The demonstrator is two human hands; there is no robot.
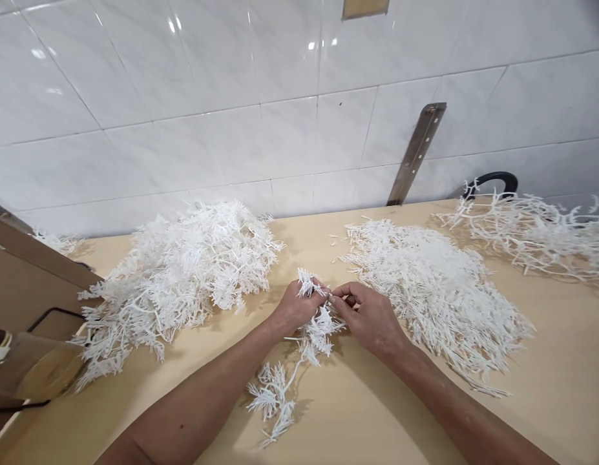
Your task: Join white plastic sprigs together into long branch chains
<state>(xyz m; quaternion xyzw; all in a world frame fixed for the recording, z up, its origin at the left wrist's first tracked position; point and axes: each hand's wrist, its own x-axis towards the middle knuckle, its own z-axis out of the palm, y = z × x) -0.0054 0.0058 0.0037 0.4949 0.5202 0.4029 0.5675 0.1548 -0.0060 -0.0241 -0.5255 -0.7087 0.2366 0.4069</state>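
Note:
Near the middle of the wooden table (377, 413), my left hand (302, 303) is closed around a white branched plastic sprig (273, 391). The sprig has needle-like tufts, and its lower part hangs down to the tabletop. My right hand (369, 316) pinches at the sprig's upper part, its thumb and index finger meeting close to the left fingertips. What lies between those fingertips is too small to make out. A large heap of tufted white sprigs (197, 258) lies to the left, and a flatter pile of thin white pieces (435, 284) lies just right of my right hand.
Bare white branching stems (536, 236) lie at the far right, near a black curved handle (503, 177). A metal bracket (418, 155) stands against the tiled wall (289, 142). At the left edge are a brown box (32, 271) and a clear container (47, 371).

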